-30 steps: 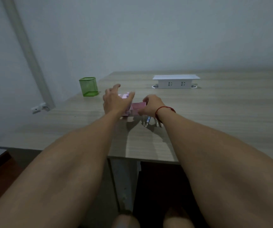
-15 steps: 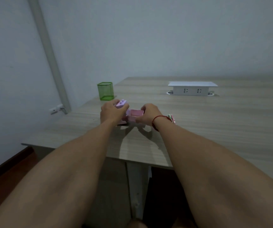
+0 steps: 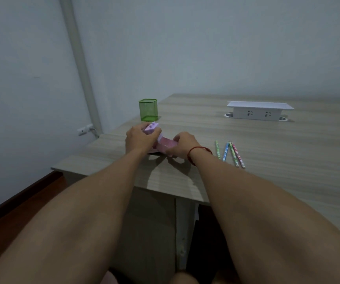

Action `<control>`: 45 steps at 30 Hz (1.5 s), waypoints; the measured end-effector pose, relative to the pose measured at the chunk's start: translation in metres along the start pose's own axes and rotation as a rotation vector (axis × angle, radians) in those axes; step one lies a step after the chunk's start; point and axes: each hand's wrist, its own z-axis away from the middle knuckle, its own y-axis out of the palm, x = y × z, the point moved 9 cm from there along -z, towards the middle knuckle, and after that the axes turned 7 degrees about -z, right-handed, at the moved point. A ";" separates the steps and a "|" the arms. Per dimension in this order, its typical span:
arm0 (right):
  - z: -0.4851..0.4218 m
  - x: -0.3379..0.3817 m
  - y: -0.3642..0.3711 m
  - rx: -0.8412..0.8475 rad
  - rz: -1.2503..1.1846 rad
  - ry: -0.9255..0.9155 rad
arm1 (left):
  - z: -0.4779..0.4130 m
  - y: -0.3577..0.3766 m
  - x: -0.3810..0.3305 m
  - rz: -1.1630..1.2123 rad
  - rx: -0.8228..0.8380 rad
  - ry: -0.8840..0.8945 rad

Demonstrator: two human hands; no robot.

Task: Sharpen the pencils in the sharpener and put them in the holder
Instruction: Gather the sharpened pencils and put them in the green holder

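A pink and purple pencil sharpener (image 3: 166, 144) stands on the wooden table (image 3: 267, 152) near its left front corner. My left hand (image 3: 139, 140) grips its purple upper part (image 3: 151, 128). My right hand (image 3: 182, 147) holds the pink box body from the right side. Several patterned pencils (image 3: 229, 151) lie side by side on the table, just right of my right wrist. A green mesh pencil holder (image 3: 148, 110) stands upright behind the sharpener, close to the table's left edge; I cannot see inside it.
A white power socket block (image 3: 259, 111) sits at the back of the table, right of centre. The table's left edge and front edge run close to the sharpener. A wall pipe (image 3: 79, 64) and a wall outlet (image 3: 85, 129) lie to the left.
The view has swung left and down, so the pencils now show to the right of my right wrist. My left hand has closed on the sharpener's purple top; my right hand stays on the pink body.
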 end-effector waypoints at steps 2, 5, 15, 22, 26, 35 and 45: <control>0.000 0.000 0.000 0.012 -0.005 -0.015 | 0.000 0.001 -0.002 -0.037 0.024 0.050; -0.001 -0.003 0.003 0.027 -0.024 -0.031 | 0.001 0.001 -0.004 -0.092 0.050 0.098; -0.005 0.008 0.019 0.002 -0.131 -0.074 | 0.006 0.003 -0.008 -0.182 0.050 0.237; 0.004 0.001 0.029 -0.074 -0.366 -0.032 | 0.010 0.004 -0.007 -0.162 0.101 0.231; 0.007 -0.001 0.029 -0.004 -0.298 -0.015 | 0.012 0.010 -0.012 -0.188 0.146 0.201; 0.012 -0.042 -0.101 -0.314 -0.052 0.024 | 0.017 -0.016 -0.055 -0.255 0.002 0.319; 0.032 -0.090 -0.129 -0.298 0.224 0.236 | 0.053 0.101 -0.112 -0.383 0.298 0.327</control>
